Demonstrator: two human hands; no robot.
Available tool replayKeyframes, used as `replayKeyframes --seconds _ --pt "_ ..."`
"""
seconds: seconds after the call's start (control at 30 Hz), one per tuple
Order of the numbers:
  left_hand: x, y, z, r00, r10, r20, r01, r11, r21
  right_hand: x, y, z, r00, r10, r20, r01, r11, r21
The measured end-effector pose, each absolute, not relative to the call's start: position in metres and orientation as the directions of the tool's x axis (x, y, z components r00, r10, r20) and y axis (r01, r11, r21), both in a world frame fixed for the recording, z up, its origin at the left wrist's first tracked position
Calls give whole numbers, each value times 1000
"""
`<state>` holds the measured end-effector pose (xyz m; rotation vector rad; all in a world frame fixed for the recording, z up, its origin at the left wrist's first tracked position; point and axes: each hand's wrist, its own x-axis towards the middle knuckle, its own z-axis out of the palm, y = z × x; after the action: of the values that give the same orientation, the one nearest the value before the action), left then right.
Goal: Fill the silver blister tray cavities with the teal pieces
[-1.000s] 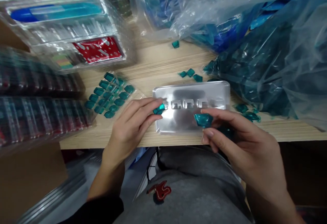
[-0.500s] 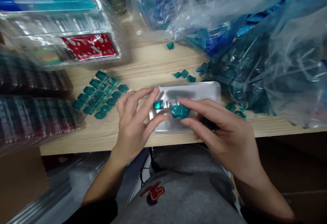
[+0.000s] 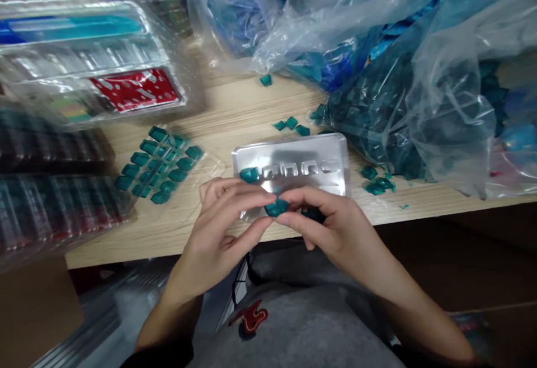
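Between the fingertips of both hands is a faceted teal plastic piece [image 3: 276, 207], held over the near edge of a shiny clear tray [image 3: 289, 152]. My left hand [image 3: 230, 220] pinches the piece from the left, thumb below and fingers above. From the right, my right hand [image 3: 331, 214] pinches it too. A darker piece [image 3: 314, 215] shows under the curled fingers of my right hand, partly hidden. One teal block [image 3: 249, 175] sits in the leftmost slot of the tray's row. The tray's near side is partly covered by my hands.
Left of the tray lies a clear sheet with several teal pieces [image 3: 159, 164]. Filled blister packs [image 3: 62, 206] and a pack with a red packet [image 3: 136, 89] stand farther left. Loose teal pieces [image 3: 291, 123] lie behind the tray. Plastic bags [image 3: 377, 94] crowd the back right.
My right hand has brought the teal piece left and nearer to me, and my left fingers have closed on it. The tray's row of slots now shows. The view has shifted slightly.
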<state>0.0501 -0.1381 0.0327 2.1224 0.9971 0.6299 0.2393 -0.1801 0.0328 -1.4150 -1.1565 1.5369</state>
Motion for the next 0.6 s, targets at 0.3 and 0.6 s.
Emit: replayKeyframes --seconds 0.3,0.6 --pt "62 -137 29 443 878 183 632 -451 630 227 -185 34 -27 950 -312 211 -300 -930" --pt "70 -114 39 534 829 166 668 -534 517 234 -192 37 76 959 -275 238 -285 -929"
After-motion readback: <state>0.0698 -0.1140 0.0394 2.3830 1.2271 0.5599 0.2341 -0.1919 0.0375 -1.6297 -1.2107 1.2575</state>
